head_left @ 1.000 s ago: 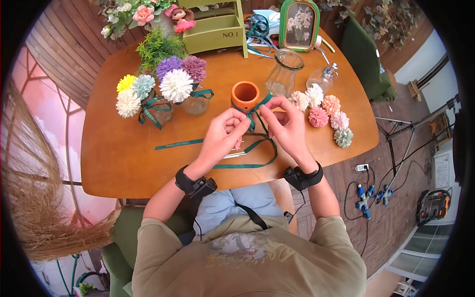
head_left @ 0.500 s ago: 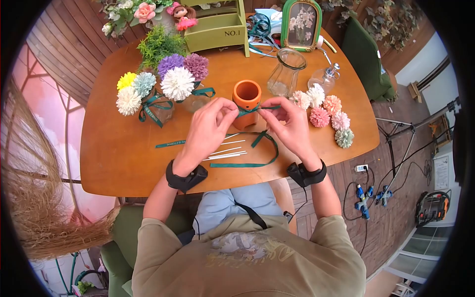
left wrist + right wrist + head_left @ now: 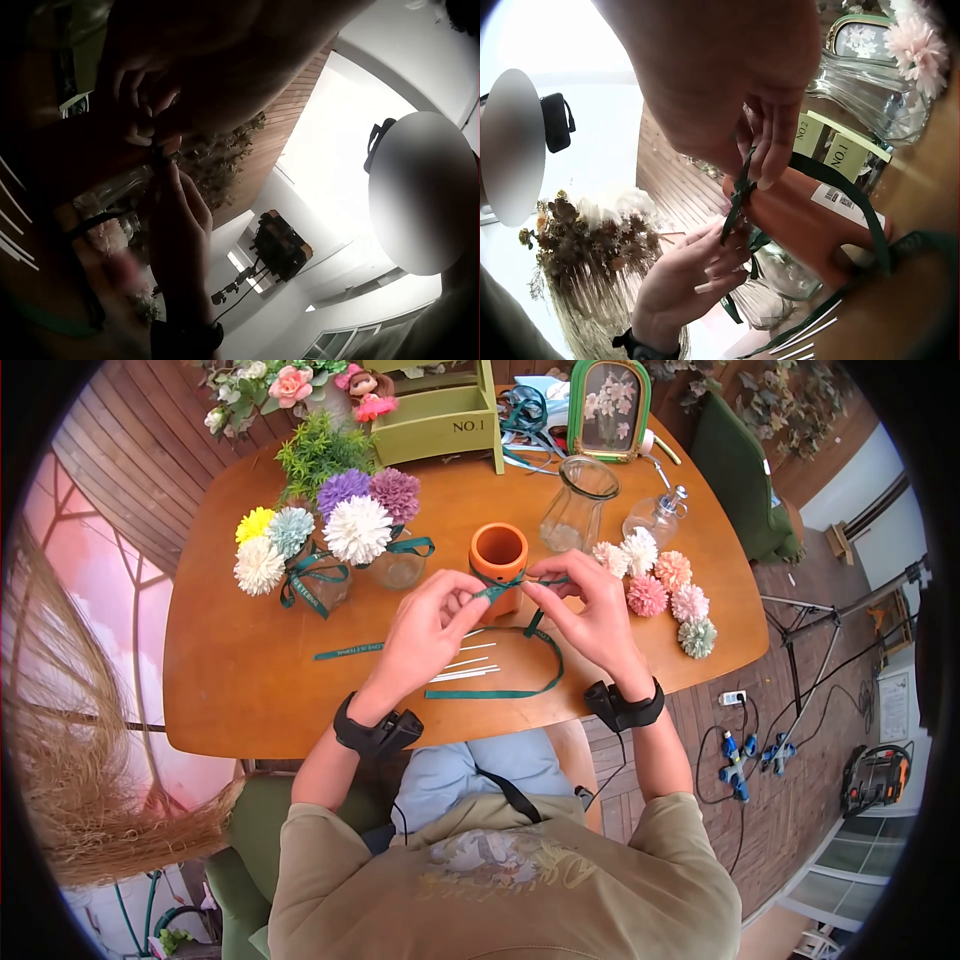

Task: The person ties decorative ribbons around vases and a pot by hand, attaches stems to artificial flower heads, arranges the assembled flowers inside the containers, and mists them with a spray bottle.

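An orange clay pot (image 3: 499, 546) stands upright near the table's middle, dark green ribbon (image 3: 497, 590) crossing its near side below the rim. From the left, the left hand (image 3: 424, 632) pinches the ribbon between thumb and fingers. The right hand (image 3: 592, 616) pinches it just right of the pot. In the right wrist view the ribbon forms a knot (image 3: 742, 189) against the pot (image 3: 802, 217), between the right hand (image 3: 727, 90) and the left hand (image 3: 686, 281). The left wrist view is dark; the fingertips of both hands meet there, and the ribbon is hard to make out.
White sticks (image 3: 470, 673) and a loose ribbon length (image 3: 500, 693) lie in front of the pot. Flowers in glass jars (image 3: 398, 567) stand left; a glass vase (image 3: 578, 510), spray bottle (image 3: 655, 518) and loose flower heads (image 3: 647, 596) are right. Behind stands a green box (image 3: 440, 435).
Over the last second the hands went from holding ribbon loops in front of the pot to pinching it close at the pot's near side. Lately the left hand has lowered slightly.
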`<action>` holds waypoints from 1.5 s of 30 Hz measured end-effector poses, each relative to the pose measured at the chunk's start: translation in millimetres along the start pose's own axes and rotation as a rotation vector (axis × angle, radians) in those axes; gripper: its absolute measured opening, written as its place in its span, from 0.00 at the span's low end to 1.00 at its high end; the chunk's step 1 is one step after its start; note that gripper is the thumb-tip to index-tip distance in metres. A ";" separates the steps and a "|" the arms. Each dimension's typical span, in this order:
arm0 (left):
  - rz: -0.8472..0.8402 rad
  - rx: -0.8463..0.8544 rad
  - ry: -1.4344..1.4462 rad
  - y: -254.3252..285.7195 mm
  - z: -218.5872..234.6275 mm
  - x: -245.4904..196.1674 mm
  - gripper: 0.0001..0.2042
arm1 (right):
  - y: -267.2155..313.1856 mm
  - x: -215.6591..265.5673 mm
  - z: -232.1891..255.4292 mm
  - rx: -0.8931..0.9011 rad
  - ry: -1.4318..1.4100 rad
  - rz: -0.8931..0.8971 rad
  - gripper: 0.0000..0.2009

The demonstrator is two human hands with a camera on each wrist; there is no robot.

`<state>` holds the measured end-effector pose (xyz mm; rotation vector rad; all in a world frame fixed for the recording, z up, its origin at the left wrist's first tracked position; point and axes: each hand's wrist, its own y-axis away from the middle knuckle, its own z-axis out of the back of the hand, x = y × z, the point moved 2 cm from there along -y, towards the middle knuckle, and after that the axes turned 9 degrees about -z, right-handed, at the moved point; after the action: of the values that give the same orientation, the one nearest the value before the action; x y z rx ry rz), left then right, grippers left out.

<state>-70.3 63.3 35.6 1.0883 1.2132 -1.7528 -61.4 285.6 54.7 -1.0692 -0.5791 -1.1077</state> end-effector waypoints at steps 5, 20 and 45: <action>-0.175 0.212 -0.391 -7.4 5.9 -16.0 0.07 | -0.2 -9.0 0.1 0.017 -0.016 -0.011 0.06; 0.387 -0.005 0.687 5.5 -17.4 -0.1 0.08 | 2.8 -6.3 -5.6 0.057 -0.092 -0.020 0.08; 0.337 0.064 0.581 2.5 -4.8 -10.3 0.11 | -3.9 4.7 2.0 0.041 0.006 0.085 0.06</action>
<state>-63.1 68.2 43.2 1.8052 1.2097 -1.2598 -63.0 285.1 60.9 -1.0454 -0.5446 -1.0204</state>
